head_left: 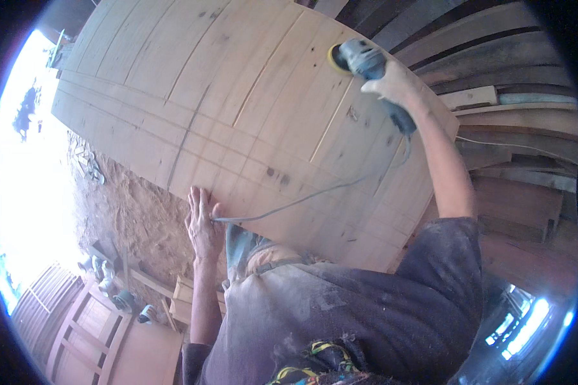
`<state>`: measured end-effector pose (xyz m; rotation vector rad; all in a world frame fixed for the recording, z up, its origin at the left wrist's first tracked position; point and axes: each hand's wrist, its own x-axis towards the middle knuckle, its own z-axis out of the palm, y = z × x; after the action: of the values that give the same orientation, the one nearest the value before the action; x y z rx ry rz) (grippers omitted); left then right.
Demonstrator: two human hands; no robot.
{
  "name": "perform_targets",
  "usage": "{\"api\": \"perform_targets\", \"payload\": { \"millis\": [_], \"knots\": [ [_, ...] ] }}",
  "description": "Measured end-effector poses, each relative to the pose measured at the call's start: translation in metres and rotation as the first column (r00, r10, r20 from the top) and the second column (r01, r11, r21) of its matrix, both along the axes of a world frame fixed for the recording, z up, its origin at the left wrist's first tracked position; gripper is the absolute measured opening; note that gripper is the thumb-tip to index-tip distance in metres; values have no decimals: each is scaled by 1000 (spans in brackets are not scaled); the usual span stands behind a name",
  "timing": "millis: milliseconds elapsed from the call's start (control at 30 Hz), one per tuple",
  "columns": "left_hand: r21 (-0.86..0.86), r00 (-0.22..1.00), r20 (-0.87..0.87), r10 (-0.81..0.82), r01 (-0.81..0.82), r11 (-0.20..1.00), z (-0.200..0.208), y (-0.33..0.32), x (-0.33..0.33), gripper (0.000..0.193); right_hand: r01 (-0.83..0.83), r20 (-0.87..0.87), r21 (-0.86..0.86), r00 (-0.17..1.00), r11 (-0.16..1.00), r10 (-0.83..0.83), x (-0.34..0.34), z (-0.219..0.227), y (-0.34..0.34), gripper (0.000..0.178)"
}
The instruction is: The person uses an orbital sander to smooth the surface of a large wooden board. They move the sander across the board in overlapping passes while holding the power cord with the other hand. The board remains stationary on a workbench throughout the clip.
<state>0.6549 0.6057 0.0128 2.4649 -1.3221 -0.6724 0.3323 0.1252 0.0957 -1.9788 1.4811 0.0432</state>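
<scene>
In the upper right, my right hand (395, 85) is wrapped round the body of a grey-blue angle grinder (365, 59). Its yellow-rimmed disc (335, 59) lies against the far right part of a large pale wooden panel (257, 128) with grooved lines and dark knots. My left hand (204, 221) rests on the panel's near edge, fingers stretched out. From the grinder's rear a grey power cord (308, 196) loops across the wood to my left thumb; whether the thumb pins it is hard to tell.
Stacked boards (494, 64) lie beyond the panel on the right. Several power tools (119, 292) sit at the lower left beside a framed wooden door (90, 333). Sandy ground (141, 224) shows left of me, next to bright daylight.
</scene>
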Motion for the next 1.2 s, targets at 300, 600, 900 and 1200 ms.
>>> {"api": "perform_targets", "payload": {
  "millis": [300,600,900,1200],
  "knots": [
    [60,998,56,-22,18,998,-6,-10,9,72,-461,-45,32,886,887,462,72,-15,175,46],
    [75,993,94,-77,70,995,-10,8,8,71,-150,-148,-68,979,986,139,40,1,-11,40],
    [106,998,37,-42,38,994,-7,-9,14,68,-122,-158,-20,980,992,118,43,-27,17,59],
    [95,998,1,-67,66,993,0,-2,9,70,-387,-46,91,919,918,392,101,-9,119,60]
  ]
}}
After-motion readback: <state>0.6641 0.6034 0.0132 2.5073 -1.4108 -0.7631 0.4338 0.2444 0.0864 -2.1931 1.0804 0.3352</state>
